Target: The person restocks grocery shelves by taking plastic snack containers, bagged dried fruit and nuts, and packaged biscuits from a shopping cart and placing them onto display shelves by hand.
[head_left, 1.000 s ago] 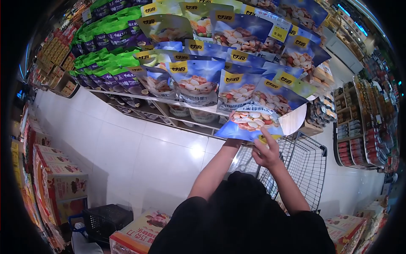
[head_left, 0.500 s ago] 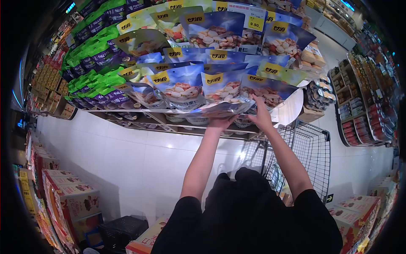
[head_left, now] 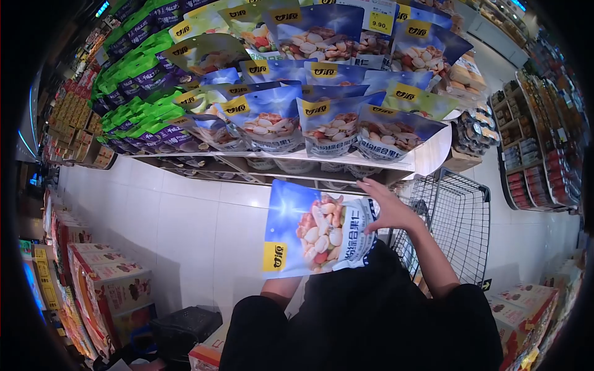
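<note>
A blue and white bag of mixed nuts (head_left: 318, 232) is held up in front of my body, turned sideways with its printed front facing me. My left forearm (head_left: 281, 289) runs up behind it, so the bag hides my left hand, which supports it from beneath. At the bag's right end, my right hand (head_left: 393, 209) is open, with fingers spread and the thumb close to the bag's edge. I cannot tell whether the thumb touches it. Similar nut bags (head_left: 328, 127) stand upright in rows on the display shelf (head_left: 396, 162) ahead.
Green and purple prune bags (head_left: 145, 127) fill the display's left side. A wire shopping cart (head_left: 458, 226) stands to my right. Stacked cartons (head_left: 120, 281) and a black basket (head_left: 185, 331) are at lower left. A price sign (head_left: 380, 23) stands among the bags.
The nut bag came away from the shelf front toward my body and turned its printed face up. My right hand drew back from the shelf and spread its fingers.
</note>
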`<state>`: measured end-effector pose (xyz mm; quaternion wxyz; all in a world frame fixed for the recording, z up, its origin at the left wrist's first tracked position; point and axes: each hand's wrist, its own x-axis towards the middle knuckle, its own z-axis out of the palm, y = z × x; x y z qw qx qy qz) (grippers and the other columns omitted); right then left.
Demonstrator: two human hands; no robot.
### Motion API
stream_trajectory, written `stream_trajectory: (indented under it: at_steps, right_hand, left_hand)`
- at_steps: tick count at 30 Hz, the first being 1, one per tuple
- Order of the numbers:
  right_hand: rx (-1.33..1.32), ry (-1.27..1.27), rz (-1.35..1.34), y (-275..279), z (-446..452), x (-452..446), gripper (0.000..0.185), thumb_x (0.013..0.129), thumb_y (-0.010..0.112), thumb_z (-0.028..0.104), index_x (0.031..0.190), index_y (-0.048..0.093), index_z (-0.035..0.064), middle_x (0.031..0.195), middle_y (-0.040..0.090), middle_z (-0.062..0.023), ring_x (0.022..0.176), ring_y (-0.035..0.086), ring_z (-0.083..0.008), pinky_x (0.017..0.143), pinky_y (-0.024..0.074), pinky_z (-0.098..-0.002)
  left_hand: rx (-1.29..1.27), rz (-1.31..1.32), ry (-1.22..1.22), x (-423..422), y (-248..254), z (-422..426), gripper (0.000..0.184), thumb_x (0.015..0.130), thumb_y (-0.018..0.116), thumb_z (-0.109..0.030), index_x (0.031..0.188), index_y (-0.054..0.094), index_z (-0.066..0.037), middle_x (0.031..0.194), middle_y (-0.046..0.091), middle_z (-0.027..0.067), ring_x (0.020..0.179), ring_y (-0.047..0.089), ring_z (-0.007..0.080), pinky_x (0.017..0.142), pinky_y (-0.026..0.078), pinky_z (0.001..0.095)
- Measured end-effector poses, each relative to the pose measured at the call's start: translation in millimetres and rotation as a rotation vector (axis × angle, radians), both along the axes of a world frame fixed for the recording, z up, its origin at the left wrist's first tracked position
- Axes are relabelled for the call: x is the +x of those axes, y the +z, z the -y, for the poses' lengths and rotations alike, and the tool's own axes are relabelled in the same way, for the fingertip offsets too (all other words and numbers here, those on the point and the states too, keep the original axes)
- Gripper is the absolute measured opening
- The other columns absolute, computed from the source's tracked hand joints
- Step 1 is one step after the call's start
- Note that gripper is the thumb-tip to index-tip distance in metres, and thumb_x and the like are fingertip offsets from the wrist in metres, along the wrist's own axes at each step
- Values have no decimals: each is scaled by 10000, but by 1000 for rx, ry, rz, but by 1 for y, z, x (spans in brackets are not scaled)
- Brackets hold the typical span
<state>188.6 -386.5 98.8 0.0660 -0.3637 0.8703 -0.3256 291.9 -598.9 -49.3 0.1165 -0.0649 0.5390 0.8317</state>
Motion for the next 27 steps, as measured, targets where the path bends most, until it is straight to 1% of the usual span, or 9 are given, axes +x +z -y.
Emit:
stream_trajectory:
  at_steps: [3, 8, 9, 13, 17, 19, 23, 26, 27]
  right_hand:
    - [211, 235, 674, -20, -4, -7, 685, 513, 824, 213, 1109, 524, 55, 1056, 576, -118, 999, 543, -244, 871, 412, -325]
    - [-104, -49, 669, -22, -53, 1, 476, 539, 803, 139, 950, 593, 27, 960, 606, -66, 904, 564, -155, 822, 438, -285]
    - [-232, -183, 661, -21, -58, 0, 476, 554, 791, 119, 971, 583, 23, 973, 606, -65, 909, 566, -161, 827, 440, -292]
    - [-700, -489, 451, -20, -34, -28, 488, 605, 734, 34, 1044, 520, 10, 961, 604, -58, 894, 566, -172, 826, 436, -305]
    - [-393, -627, 99, -22, 4, -73, 462, 592, 733, 34, 992, 503, 13, 906, 588, -99, 838, 570, -234, 763, 433, -322]
    - [-451, -529, 34, -41, 19, -90, 407, 592, 681, 9, 949, 485, 17, 887, 546, -153, 850, 532, -326, 757, 402, -360]
    - [-432, -365, -149, -75, 44, -99, 377, 588, 539, -44, 959, 498, 11, 954, 517, -184, 974, 446, -383, 837, 355, -405]
    - [-369, -187, -168, -82, 56, -107, 375, 595, 530, -53, 963, 502, 15, 954, 520, -178, 970, 454, -381, 864, 343, -405]
    - [-357, -143, -261, -84, 60, -110, 378, 598, 516, -66, 966, 505, 21, 962, 521, -174, 980, 462, -369, 922, 316, -415]
  left_hand:
    - [102, 145, -36, 9, 0, -62, 458, 887, 412, -408, 1231, 407, -106, 1159, 505, 72, 956, 536, 183, 835, 444, 352]
    - [251, 367, -84, -17, 17, -36, 447, 899, 389, -407, 1219, 399, -95, 1119, 520, 77, 865, 587, 176, 770, 499, 351]
    - [71, 560, -73, -20, -7, -27, 412, 914, 361, -367, 1166, 446, -52, 1042, 568, 89, 772, 595, 144, 681, 502, 269]
    - [154, 451, 92, -63, 2, -16, 500, 936, 275, -412, 1068, 512, 9, 927, 608, 124, 779, 601, 218, 630, 475, 280]
    - [352, 259, 136, -115, 36, -13, 644, 909, 255, -538, 1275, 355, -17, 1169, 510, 190, 951, 572, 300, 773, 473, 362]
    - [595, 236, 187, -135, 53, -15, 728, 882, 238, -593, 1386, 143, -76, 1344, 326, 205, 1135, 442, 389, 919, 390, 443]
    - [676, 344, 320, -149, 59, -10, 754, 858, 263, -625, 1392, 108, -116, 1396, 224, 185, 1237, 290, 432, 1008, 296, 496]
    - [786, 107, 323, -141, 26, 0, 727, 862, 284, -606, 1388, 117, -132, 1412, 192, 160, 1234, 278, 447, 1009, 290, 508]
    - [827, 45, 354, -137, 28, 2, 692, 875, 291, -579, 1393, 92, -166, 1434, 133, 148, 1196, 353, 418, 976, 338, 488]
